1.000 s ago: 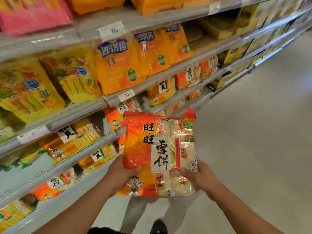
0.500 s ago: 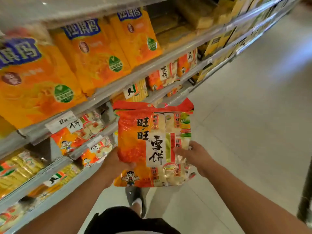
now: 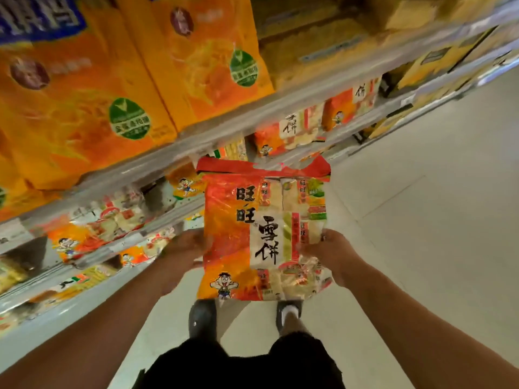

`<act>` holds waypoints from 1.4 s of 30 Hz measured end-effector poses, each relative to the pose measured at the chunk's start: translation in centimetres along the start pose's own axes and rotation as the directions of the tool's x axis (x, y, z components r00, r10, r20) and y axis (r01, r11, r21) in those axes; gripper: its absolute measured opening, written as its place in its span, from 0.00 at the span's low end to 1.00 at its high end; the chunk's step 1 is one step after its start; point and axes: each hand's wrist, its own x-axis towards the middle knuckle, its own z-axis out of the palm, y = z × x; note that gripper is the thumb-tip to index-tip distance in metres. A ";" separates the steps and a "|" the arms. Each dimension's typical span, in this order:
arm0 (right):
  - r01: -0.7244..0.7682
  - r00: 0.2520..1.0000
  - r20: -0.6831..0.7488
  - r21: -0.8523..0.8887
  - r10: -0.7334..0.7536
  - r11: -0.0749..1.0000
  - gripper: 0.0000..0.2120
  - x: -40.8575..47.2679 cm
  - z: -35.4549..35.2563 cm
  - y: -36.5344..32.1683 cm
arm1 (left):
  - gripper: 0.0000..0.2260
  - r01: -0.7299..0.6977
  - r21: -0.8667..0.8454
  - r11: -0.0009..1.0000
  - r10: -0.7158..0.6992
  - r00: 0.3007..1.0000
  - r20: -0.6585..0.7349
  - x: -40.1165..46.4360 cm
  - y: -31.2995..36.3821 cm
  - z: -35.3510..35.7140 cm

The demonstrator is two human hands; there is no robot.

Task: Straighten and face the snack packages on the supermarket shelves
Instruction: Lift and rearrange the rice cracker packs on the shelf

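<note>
Both hands, left hand [image 3: 185, 248] at nine o'clock and right hand [image 3: 327, 252] at three, still grip the rice-cracker bag [image 3: 261, 228], now carried further along the shelves [image 3: 224, 133], not yet faced.

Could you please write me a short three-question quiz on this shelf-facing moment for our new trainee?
1. True or false: the rice cracker bag is held by both hands, the left hand and the right hand.
2. Where is the held bag? A. lying on the floor; B. in the air over the aisle floor, in front of the shelves; C. pushed onto the top shelf.
3. Fill in: the shelf above the matching rice cracker bags carries large ______ packs with green oval labels.

Key: 1 true; 2 B; 3 orange.
</note>
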 end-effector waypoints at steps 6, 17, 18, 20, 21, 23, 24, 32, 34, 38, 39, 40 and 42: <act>-0.010 0.998 0.055 -0.079 0.014 0.997 0.16 9.2 -4.6 -0.6 | 0.21 -0.117 -0.167 0.979 0.019 0.867 -0.498 12.5 2.9 -1.2; 0.112 0.981 0.171 -0.079 -0.097 0.991 0.17 15.3 -7.6 -0.2 | 0.28 -0.196 0.007 0.981 0.144 0.694 -0.705 20.5 3.2 -4.5; 0.113 0.978 0.183 -0.077 -0.097 0.991 0.17 15.0 -7.7 -0.3 | 0.25 -0.197 0.005 0.980 0.139 0.673 -0.727 20.2 3.4 -4.5; 0.115 0.975 0.202 -0.078 -0.098 0.990 0.17 14.5 -7.9 -0.4 | 0.17 -0.237 -0.004 0.971 0.165 0.685 -0.710 19.3 3.8 -4.3; 0.117 0.974 0.202 -0.082 -0.098 0.990 0.18 14.1 -8.0 -0.5 | 0.16 -0.244 -0.005 0.970 0.172 0.699 -0.695 18.6 3.9 -4.1; 0.117 0.976 0.192 -0.092 -0.098 0.989 0.18 13.0 -8.3 -0.8 | 0.16 -0.235 0.019 0.972 0.186 0.714 -0.675 16.9 4.0 -3.9; 0.119 0.976 0.195 -0.101 -0.098 0.988 0.18 12.4 -8.4 -0.9 | 0.17 -0.226 0.034 0.974 0.189 0.711 -0.678 15.8 4.0 -3.9; 0.157 0.965 0.236 -0.173 -0.114 0.972 0.20 8.0 -8.6 -3.3 | 0.20 -0.198 -0.184 0.963 0.030 0.755 -0.655 5.8 -0.5 -3.6; 0.160 0.964 0.242 -0.190 -0.111 0.969 0.20 7.8 -8.2 -4.1 | 0.22 -0.161 -0.242 0.957 -0.034 0.765 -0.643 2.9 -3.2 -3.1; 0.199 0.955 0.265 -0.252 -0.131 0.947 0.20 9.4 -5.5 -6.6 | 0.21 -0.043 -0.305 0.951 -0.158 0.781 -0.604 -2.0 -9.5 -1.9; 0.212 0.953 0.270 -0.260 -0.140 0.942 0.18 10.1 -4.6 -7.3 | 0.20 -0.014 -0.309 0.951 -0.185 0.774 -0.606 -2.9 -10.8 -1.6; 0.231 0.948 0.279 -0.263 -0.155 0.937 0.16 10.9 -3.5 -8.0 | 0.19 0.018 -0.307 0.951 -0.212 0.762 -0.612 -3.6 -12.1 -1.2; 0.273 0.934 0.304 -0.276 -0.185 0.922 0.14 12.5 -1.2 -9.2 | 0.17 0.091 -0.305 0.948 -0.271 0.734 -0.623 -4.9 -14.6 -0.1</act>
